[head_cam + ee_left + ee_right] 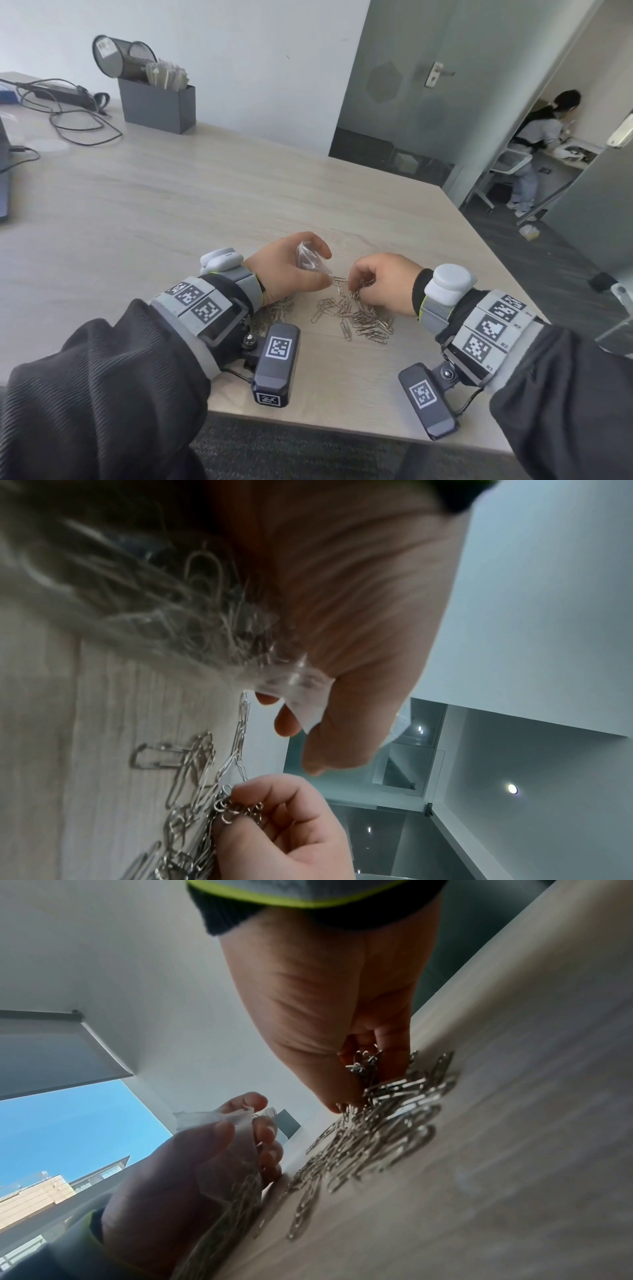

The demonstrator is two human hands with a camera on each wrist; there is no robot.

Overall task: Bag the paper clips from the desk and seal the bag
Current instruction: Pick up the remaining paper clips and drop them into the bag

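Lower centre: left hand (287,270) pinching thin, limp zip bag (310,262); right hand (380,282) gripping light, tangling paper clips (363,322) on counter (171,212).

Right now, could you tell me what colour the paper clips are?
Silver paper clips; head view.

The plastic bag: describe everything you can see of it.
The plastic bag is small, clear and crinkled, of thin soft film. The left hand grips it by its upper part, its mouth toward the right hand. Its lower part rests on the desk under the palm, already holding paper clips. It is not sealed.
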